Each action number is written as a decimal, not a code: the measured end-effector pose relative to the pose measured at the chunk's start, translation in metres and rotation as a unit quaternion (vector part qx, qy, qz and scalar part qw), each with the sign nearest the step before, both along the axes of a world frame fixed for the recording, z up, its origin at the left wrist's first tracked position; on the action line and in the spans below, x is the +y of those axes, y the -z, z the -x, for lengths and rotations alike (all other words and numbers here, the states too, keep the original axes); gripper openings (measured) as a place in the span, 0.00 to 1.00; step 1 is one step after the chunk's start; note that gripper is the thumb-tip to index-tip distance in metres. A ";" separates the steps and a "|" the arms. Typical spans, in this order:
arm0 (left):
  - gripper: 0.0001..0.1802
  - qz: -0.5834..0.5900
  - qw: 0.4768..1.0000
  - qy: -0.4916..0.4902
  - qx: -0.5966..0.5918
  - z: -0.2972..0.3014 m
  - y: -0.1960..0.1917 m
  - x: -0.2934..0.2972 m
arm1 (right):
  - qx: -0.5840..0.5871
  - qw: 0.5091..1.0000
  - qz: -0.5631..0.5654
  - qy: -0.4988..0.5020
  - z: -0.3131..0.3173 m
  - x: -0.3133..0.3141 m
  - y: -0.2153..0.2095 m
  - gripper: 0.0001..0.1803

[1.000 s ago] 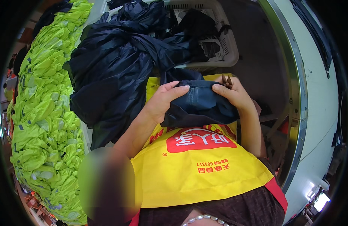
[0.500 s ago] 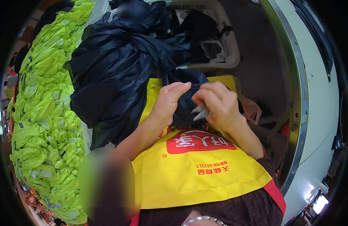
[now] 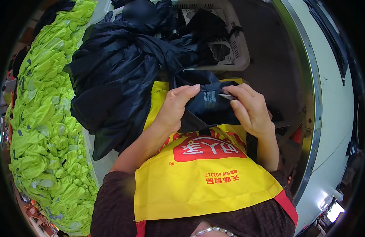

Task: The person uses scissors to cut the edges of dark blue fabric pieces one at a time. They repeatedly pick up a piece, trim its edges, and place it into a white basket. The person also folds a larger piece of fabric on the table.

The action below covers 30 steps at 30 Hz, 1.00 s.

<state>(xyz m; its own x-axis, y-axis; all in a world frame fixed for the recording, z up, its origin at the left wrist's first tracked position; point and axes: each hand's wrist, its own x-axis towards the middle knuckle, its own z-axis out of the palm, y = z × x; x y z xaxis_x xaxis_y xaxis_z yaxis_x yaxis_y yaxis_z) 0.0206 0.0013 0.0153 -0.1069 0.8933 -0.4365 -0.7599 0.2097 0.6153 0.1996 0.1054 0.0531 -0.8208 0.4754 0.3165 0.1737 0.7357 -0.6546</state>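
A pale plastic laundry-style basket (image 3: pixel 241 47) with slotted walls sits at the far end of the work surface, and dark garments are bundled inside it, some of them spilling over its near-left rim. That spill joins a large heap of navy, shiny fabric (image 3: pixel 115 79) lying along the left of the basket and reaching down toward the person's left elbow. Beyond that heap, along the left edge of the surface, runs a long stack of neon yellow-green garments (image 3: pixel 44 118) with thin grey reflective strips, piled many layers deep. The person wears a yellow apron (image 3: pixel 198 177) with red trim at its lower corners; on its chest is a red rounded label with pale characters, and a smaller line of red print lies below it. Just above the apron's top edge, in front of the basket, both hands work on a small folded navy piece (image 3: pixel 208 106). The left hand (image 3: pixel 176 108) is curled round its left side, thumb on top, gripping the cloth. The right hand (image 3: pixel 249 108) is closed on its right side, thumb and forefinger pinched on a small pale, thin item (image 3: pixel 226 96) at the cloth's top edge; what that item is cannot be told. To the right curves a grey metal rim (image 3: pixel 308 98) against a white panel.
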 end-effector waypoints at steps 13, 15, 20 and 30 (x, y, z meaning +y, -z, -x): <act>0.11 -0.004 1.000 0.012 -0.015 -0.001 0.008 -0.001 | 0.003 0.996 -0.085 -0.009 0.010 0.001 0.009 0.14; 0.10 -0.006 1.000 0.008 -0.020 -0.002 0.007 0.000 | 0.006 0.997 -0.078 -0.011 0.010 0.002 0.012 0.13; 0.10 0.005 1.000 0.005 -0.031 -0.005 0.003 0.000 | 0.047 0.996 -0.067 -0.020 0.010 0.005 0.022 0.11; 0.08 -0.112 0.560 0.170 0.803 0.087 -0.034 -0.028 | 0.360 0.775 0.503 0.128 0.017 0.024 0.028 0.16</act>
<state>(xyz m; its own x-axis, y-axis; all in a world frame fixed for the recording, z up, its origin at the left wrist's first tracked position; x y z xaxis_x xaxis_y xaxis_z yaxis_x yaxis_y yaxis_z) -0.0666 -0.0265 0.0491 -0.0076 0.9943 0.1060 0.8718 -0.0454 0.4878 0.1823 0.1297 0.0249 -0.4418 0.8970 0.0126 -0.4477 -0.2083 -0.8696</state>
